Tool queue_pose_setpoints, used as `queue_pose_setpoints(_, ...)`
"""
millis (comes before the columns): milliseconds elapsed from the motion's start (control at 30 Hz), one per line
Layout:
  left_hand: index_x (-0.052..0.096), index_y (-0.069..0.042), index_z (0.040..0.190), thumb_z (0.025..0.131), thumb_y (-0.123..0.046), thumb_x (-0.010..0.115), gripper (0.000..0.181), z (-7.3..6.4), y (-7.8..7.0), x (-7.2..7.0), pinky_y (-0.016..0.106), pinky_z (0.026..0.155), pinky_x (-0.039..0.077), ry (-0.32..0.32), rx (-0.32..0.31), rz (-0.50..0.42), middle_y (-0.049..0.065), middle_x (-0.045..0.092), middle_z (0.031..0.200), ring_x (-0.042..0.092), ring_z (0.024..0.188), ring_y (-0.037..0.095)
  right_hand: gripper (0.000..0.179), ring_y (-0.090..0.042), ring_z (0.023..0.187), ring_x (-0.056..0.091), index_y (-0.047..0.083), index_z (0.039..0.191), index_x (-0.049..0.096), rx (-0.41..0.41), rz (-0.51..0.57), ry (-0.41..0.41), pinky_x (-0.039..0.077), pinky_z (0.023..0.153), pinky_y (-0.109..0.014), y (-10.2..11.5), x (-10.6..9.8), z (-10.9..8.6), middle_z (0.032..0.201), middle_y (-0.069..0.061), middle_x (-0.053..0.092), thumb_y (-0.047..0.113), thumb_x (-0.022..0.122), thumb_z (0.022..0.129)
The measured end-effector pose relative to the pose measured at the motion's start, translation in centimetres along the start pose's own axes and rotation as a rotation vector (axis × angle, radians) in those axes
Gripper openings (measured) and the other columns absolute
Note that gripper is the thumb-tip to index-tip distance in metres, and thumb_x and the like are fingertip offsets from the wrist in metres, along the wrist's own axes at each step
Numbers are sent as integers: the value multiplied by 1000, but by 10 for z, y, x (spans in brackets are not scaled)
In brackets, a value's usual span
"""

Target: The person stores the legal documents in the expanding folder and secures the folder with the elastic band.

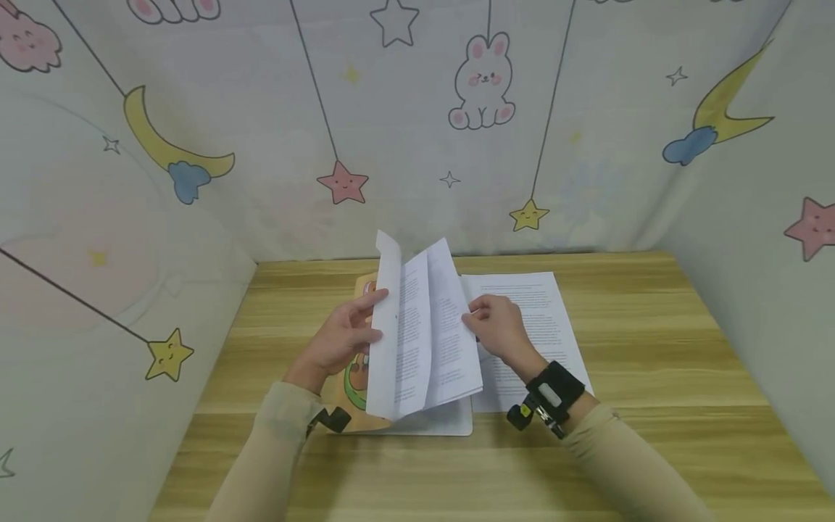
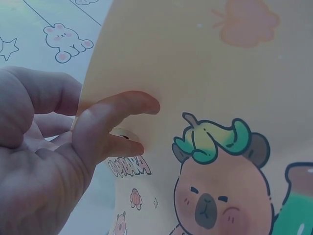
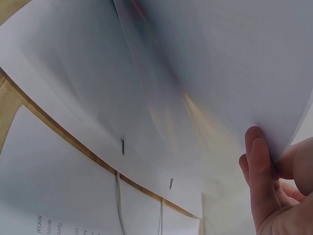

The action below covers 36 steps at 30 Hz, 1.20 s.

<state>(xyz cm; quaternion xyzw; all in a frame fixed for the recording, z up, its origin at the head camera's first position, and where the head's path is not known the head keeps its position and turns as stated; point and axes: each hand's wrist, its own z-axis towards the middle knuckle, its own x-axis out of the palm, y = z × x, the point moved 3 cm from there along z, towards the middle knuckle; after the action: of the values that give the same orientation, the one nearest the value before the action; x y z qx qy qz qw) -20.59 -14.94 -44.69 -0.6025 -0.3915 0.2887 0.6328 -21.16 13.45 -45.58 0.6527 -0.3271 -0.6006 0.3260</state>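
Note:
A folder cover (image 2: 230, 88) in tan with cartoon capybaras stands lifted, its white inner side (image 1: 388, 326) curled towards the right. My left hand (image 1: 333, 339) holds it by the edge; in the left wrist view the left hand (image 2: 54, 142) has digits on both sides of the cover. Printed sheets (image 1: 450, 326) stand raised and fanned beside it. Their right edge is pinched by my right hand (image 1: 499, 326), and the right wrist view shows the right hand (image 3: 279, 186) with fingers and thumb on that edge. Part of the left hand is hidden behind the cover.
Another printed sheet (image 1: 548, 319) lies flat on the wooden table (image 1: 652, 348), under my right hand. Two thin strips (image 3: 120, 200) stretch over it, near two small slots in the raised white surface (image 3: 98, 132). A cartoon-printed curtain (image 1: 417, 109) surrounds the table.

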Motion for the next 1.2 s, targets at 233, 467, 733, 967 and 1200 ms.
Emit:
queue_pose_setpoints(233,20,1,166,94,16,51,80,1,0,1,39,83,63,-4,-3,3,34,32,162,53,130,51,18,-18,71,70,2,110,71,-1,5,6,54,59,-29,0,6,-2,88,-8,76,15,71,97)
queue_pose_setpoints(467,20,1,166,93,16,51,80,1,0,1,40,82,63,-2,-5,2,34,33,162,53,129,52,16,-18,69,70,2,107,71,-7,-5,38,54,59,-29,1,12,-3,87,-7,75,14,72,97)
queue_pose_setpoints(733,20,0,166,95,15,52,80,1,1,0,39,83,63,-2,-11,-1,34,33,162,54,129,50,13,-17,67,69,3,101,73,6,-19,61,55,58,-28,1,16,-3,87,-8,74,14,74,97)
queue_pose_setpoints(967,20,0,166,94,15,52,80,1,2,0,39,81,63,3,-11,-9,34,33,161,54,128,49,13,-18,67,68,5,96,76,2,-62,94,54,58,-27,2,13,-3,84,-6,72,19,76,96)
queue_pose_setpoints(1200,19,0,166,94,15,52,81,1,0,0,40,81,64,8,-6,-9,35,32,162,55,128,49,18,-16,69,70,2,105,77,20,-43,137,57,62,-28,5,5,-3,88,-7,73,17,74,97)
